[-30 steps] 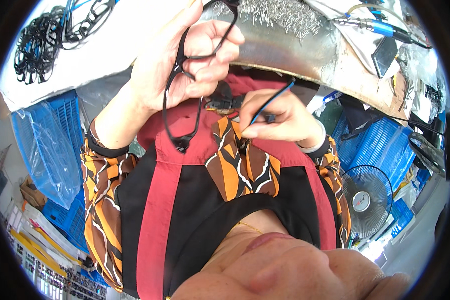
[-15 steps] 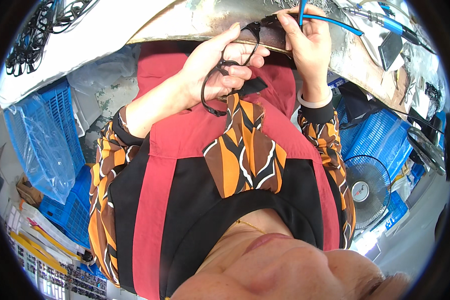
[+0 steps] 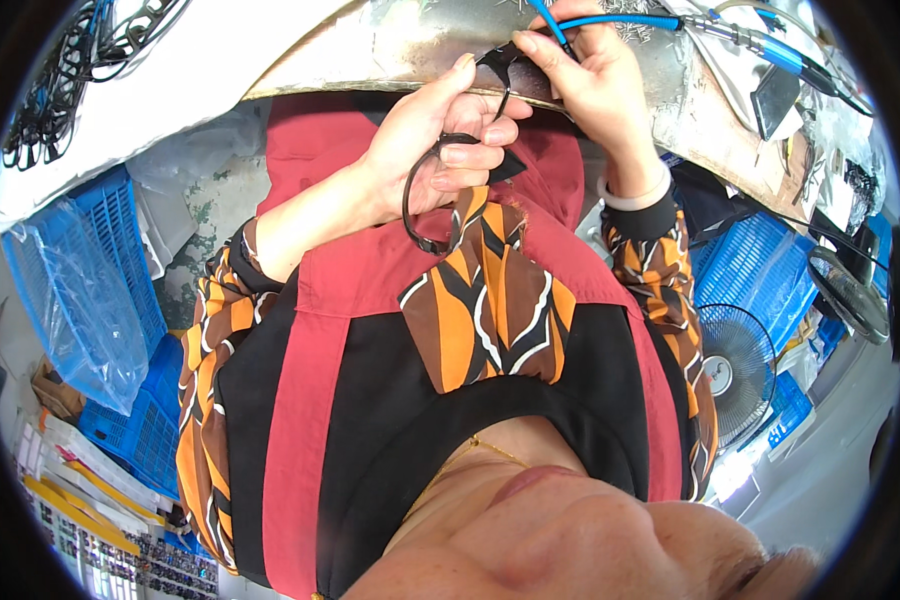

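Observation:
A black eyeglass frame [image 3: 457, 138] is in my left hand [image 3: 410, 130], whose fingers curl round it beside the bench edge. One rim loops down below the fingers. At the frame's upper end, the thumb and fingers of my right hand [image 3: 605, 95] pinch a slim blue eyeglass temple [image 3: 550, 27] against or close to the frame's corner. A second blue strip [image 3: 625, 18] runs from behind the right fingers to the right. My fingers hide the joint between temple and frame.
A blue pen-shaped power tool [image 3: 770, 50] with a cable lies right on the metal-topped bench [image 3: 390, 50]. Small metal pieces are scattered behind my hands. Black frames [image 3: 45, 100] hang in a bunch at far left. Blue crates [image 3: 90, 260] and a fan [image 3: 735, 375] stand below.
My right hand has moved left and slightly up, nearer the left hand, bringing the blue temple along. The blue strips have swung to new angles. My left hand stays nearly in place.

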{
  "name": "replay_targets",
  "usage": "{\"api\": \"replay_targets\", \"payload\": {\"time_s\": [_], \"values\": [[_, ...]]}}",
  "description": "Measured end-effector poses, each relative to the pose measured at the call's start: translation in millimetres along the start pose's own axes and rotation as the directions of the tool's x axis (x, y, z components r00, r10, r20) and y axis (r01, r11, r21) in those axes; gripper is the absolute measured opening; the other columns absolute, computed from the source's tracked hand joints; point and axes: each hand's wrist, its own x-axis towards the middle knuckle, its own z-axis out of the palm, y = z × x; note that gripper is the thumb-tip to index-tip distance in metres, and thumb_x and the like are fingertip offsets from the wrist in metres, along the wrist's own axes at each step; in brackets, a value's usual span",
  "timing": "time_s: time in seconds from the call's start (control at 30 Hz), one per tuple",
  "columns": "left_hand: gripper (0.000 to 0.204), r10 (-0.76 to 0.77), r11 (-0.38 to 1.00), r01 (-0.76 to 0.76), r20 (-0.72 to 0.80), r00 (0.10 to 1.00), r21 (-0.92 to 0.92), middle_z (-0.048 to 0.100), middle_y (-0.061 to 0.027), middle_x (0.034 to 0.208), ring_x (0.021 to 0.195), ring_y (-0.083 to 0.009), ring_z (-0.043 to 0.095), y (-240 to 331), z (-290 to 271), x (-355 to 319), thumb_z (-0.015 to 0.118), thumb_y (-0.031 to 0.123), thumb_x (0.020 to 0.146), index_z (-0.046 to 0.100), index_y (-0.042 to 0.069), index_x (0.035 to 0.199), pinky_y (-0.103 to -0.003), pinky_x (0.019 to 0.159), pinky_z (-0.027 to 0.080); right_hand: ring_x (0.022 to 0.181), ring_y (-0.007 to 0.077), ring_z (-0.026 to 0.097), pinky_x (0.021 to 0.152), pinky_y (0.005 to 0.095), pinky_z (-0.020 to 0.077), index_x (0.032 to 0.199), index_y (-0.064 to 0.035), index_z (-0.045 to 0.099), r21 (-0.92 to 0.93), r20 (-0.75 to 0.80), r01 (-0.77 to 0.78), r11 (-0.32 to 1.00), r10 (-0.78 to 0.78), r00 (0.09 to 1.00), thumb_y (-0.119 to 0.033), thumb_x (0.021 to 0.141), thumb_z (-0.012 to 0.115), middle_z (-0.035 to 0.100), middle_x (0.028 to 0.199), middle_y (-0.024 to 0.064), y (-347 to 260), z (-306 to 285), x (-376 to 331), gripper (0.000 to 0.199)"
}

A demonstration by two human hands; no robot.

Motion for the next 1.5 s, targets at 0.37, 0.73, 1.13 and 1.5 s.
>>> {"api": "replay_targets", "payload": {"time_s": [0.37, 0.73, 1.13, 1.5], "values": [[0.038, 0.725, 0.618, -0.705, 0.095, 0.683, 0.348, 0.062, -0.0086, 0.106, 0.083, -0.0153, 0.068, 22, 23, -17, 0.046, 0.038, 0.11, 0.051, 0.001, 0.12, -0.039, 0.084, 0.063, 0.08, 0.0088, 0.058, 0.068, 0.0233, 0.0462, 0.104, -0.0013, 0.07, -0.174, -0.351, 0.277, 0.945, -0.323, 0.879, -0.022, 0.11, 0.051, 0.065, 0.092, 0.0032, -3, -26, -24, 0.028], [0.056, 0.686, -0.486, -0.617, 0.708, 0.17, 0.619, 0.06, -0.0096, 0.093, 0.092, -0.0215, 0.074, 2, -31, -1, 0.084, -0.008, 0.079, 0.041, 0.004, 0.113, -0.047, 0.103, 0.055, 0.08, 0.0107, 0.067, 0.069, 0.0226, 0.0528, 0.101, -0.0014, 0.067, 0.455, -0.143, -0.186, 0.871, 0.277, 0.95, -0.006, 0.098, 0.067, 0.071, 0.089, 0.0059, 10, -6, -8, 0.005], [0.056, 0.61, -0.56, -0.562, 0.762, 0.218, 0.609, 0.064, -0.0101, 0.09, 0.087, -0.0251, 0.076, 6, -20, -4, 0.09, -0.001, 0.076, 0.046, 0.005, 0.112, -0.047, 0.097, 0.059, 0.072, 0.0107, 0.065, 0.063, 0.0228, 0.0528, 0.096, -0.0007, 0.07, 0.239, -0.165, -0.25, 0.938, 0.293, 0.942, -0.008, 0.096, 0.071, 0.069, 0.081, 0.0041, 16, 6, -5, 0.008], [0.059, 0.541, -0.669, -0.524, 0.829, 0.144, 0.527, 0.068, -0.0094, 0.089, 0.089, -0.0261, 0.076, -5, -28, 0, 0.093, 0.008, 0.074, 0.045, 0.006, 0.108, -0.049, 0.095, 0.06, 0.059, 0.0044, 0.055, 0.052, 0.0219, 0.0414, 0.095, -0.0044, 0.069, 0.013, -0.105, -0.301, 0.953, 0.301, 0.948, -0.018, 0.098, 0.071, 0.066, 0.074, -0.001, 1, 5, -1, 0.014]]}}
